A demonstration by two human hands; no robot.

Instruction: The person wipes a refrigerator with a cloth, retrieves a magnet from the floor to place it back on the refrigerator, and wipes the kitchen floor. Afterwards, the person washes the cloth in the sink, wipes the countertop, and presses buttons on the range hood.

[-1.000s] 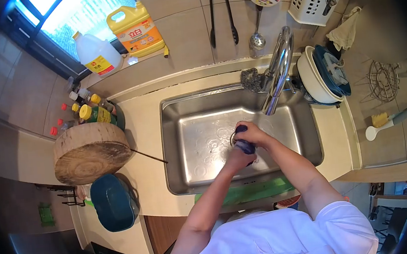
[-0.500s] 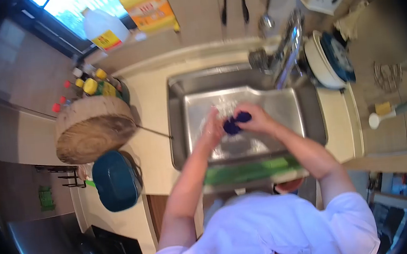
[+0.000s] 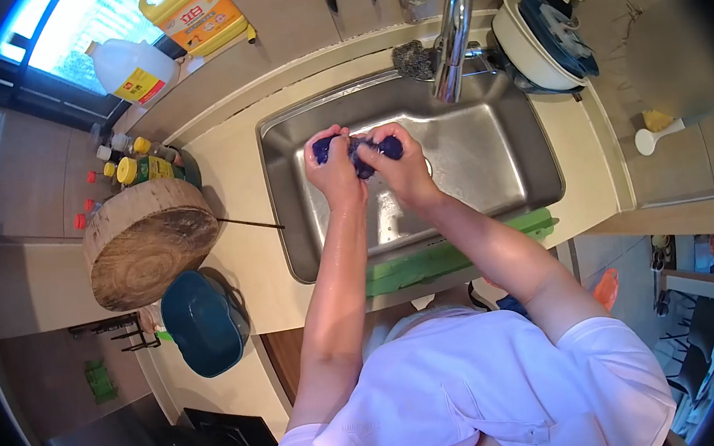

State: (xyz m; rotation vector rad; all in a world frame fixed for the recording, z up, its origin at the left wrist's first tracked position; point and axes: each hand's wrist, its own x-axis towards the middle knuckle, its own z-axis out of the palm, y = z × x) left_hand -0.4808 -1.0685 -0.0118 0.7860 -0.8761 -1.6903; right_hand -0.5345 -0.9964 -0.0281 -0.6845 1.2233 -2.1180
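Observation:
A bunched, wet-looking dark blue cloth [image 3: 390,146] is gripped in both hands over the left part of the steel sink [image 3: 479,157]. My left hand [image 3: 336,174] has its fingers wrapped around one end. Around the other end closes my right hand [image 3: 404,170], its thumb pressing near the middle. Part of the cloth is hidden by the fingers. The faucet [image 3: 453,40] rises behind the sink, to the right of both hands.
Left of the sink stand a thick round wooden chopping block [image 3: 151,249], a dark blue basin [image 3: 203,326] and several bottles [image 3: 144,168]. White and blue basins [image 3: 528,42] lean at the back right. A green strip [image 3: 428,263] runs along the sink's front edge.
Both hands have lifted the cloth up from lower in the sink, and both now grip it. My left hand, spread beside the cloth before, has closed on it. The camera view has shifted.

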